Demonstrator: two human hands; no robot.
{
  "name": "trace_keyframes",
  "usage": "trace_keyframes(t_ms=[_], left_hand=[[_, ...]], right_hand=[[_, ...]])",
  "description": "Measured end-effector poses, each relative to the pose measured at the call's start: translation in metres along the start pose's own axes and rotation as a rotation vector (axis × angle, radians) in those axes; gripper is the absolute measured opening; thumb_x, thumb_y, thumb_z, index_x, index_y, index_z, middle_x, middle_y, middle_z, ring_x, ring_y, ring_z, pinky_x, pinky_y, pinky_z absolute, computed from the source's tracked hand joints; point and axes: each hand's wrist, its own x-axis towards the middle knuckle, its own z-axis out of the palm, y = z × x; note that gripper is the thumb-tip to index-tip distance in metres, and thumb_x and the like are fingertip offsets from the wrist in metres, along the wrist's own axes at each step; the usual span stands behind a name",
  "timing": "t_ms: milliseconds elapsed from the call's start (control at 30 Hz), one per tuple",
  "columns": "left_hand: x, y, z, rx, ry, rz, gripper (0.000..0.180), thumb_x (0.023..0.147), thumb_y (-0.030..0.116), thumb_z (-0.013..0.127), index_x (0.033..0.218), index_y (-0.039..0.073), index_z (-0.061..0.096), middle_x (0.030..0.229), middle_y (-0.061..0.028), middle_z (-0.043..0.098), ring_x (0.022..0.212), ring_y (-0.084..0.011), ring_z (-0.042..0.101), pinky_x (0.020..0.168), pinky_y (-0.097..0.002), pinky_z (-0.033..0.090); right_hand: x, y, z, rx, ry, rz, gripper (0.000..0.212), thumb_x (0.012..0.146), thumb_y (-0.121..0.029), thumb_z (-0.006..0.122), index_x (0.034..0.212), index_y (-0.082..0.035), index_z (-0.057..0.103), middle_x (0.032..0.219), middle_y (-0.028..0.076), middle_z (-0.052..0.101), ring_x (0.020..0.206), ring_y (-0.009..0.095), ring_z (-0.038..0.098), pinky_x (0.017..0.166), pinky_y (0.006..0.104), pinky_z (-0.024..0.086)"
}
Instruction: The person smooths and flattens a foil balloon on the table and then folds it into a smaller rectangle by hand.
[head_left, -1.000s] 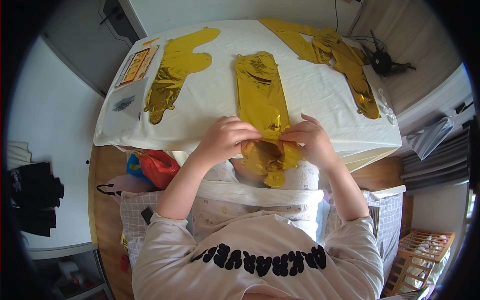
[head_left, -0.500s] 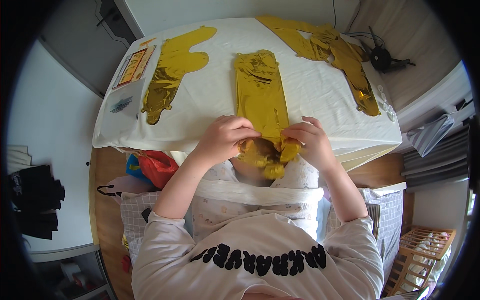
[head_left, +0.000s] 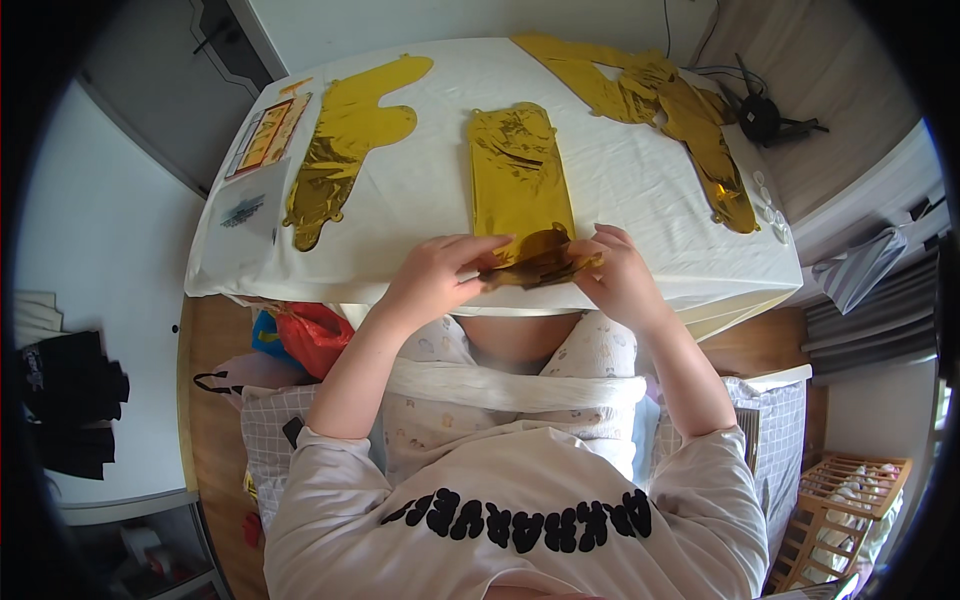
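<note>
A flat gold foil balloon (head_left: 520, 185) lies lengthwise on the white cloth-covered table (head_left: 430, 210), its near end at the table's front edge. That near end is folded up and back over itself between my hands. My left hand (head_left: 440, 272) pinches the fold's left side, with some fingers spread over the foil. My right hand (head_left: 617, 275) grips its right side between thumb and fingers. Another flat gold foil balloon (head_left: 350, 130) lies to the left. At the far right is more uninflated gold foil (head_left: 690, 115), partly overlapping and creased.
A printed colourful sheet (head_left: 268, 135) and a clear plastic bag (head_left: 240, 212) lie at the table's left edge. Small clear round pieces (head_left: 770, 210) and a black device with antennas (head_left: 762, 118) are at the right. A red bag (head_left: 315, 335) sits below the table's left front.
The balloon's near end, which hung crumpled over the table edge, has been lifted and folded back onto the table. Both hands moved slightly with it.
</note>
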Motion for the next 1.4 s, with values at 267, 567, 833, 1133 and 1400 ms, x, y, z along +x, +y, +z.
trace_keyframes(t_ms=[267, 567, 833, 1133, 1400], left_hand=[[-0.003, -0.012, -0.002, -0.24, 0.006, -0.144, 0.05, 0.087, 0.014, 0.082, 0.134, 0.008, 0.064, 0.1, -0.01, 0.078, 0.091, -0.0213, 0.077, 0.083, -0.0322, 0.06], [-0.006, -0.001, -0.012, 0.07, 0.058, 0.066, 0.049, 0.078, 0.002, 0.081, 0.125, 0.012, 0.07, 0.115, -0.0054, 0.076, 0.108, -0.0203, 0.072, 0.099, -0.0393, 0.055], [-0.01, -0.02, -0.007, 0.265, 0.015, 0.179, 0.037, 0.076, 0.008, 0.08, 0.112, 0.013, 0.076, 0.115, -0.0023, 0.075, 0.113, -0.022, 0.069, 0.113, -0.0488, 0.045], [-0.009, -0.019, -0.01, 0.201, 0.048, 0.286, 0.026, 0.08, 0.012, 0.082, 0.105, 0.008, 0.076, 0.097, -0.0072, 0.074, 0.099, -0.0268, 0.07, 0.088, -0.0398, 0.055], [-0.007, -0.017, -0.001, 0.231, 0.224, 0.179, 0.051, 0.085, 0.016, 0.084, 0.131, 0.007, 0.063, 0.088, -0.0063, 0.076, 0.09, -0.0238, 0.069, 0.084, -0.0372, 0.054]], right_hand=[[0.001, 0.013, 0.002, -0.081, -0.013, -0.065, 0.01, 0.089, -0.013, 0.077, 0.094, -0.005, 0.074, 0.093, 0.01, 0.071, 0.097, 0.033, 0.066, 0.113, 0.048, 0.041], [-0.003, 0.01, -0.008, -0.01, -0.064, -0.052, 0.042, 0.067, 0.006, 0.07, 0.106, -0.009, 0.074, 0.083, 0.006, 0.069, 0.09, 0.026, 0.067, 0.115, 0.0499, 0.038], [-0.002, 0.015, -0.002, 0.005, -0.023, -0.019, 0.034, 0.074, 0.004, 0.071, 0.105, -0.009, 0.073, 0.088, 0.006, 0.073, 0.089, 0.023, 0.069, 0.116, 0.0492, 0.036], [0.007, 0.009, 0.004, 0.126, 0.025, 0.07, 0.012, 0.093, -0.01, 0.072, 0.103, -0.004, 0.072, 0.089, 0.009, 0.072, 0.082, 0.024, 0.069, 0.1, 0.0412, 0.048], [0.02, 0.006, 0.002, 0.488, -0.05, 0.375, 0.021, 0.099, -0.014, 0.07, 0.106, 0.006, 0.067, 0.093, 0.011, 0.073, 0.081, 0.011, 0.066, 0.075, 0.0289, 0.054]])
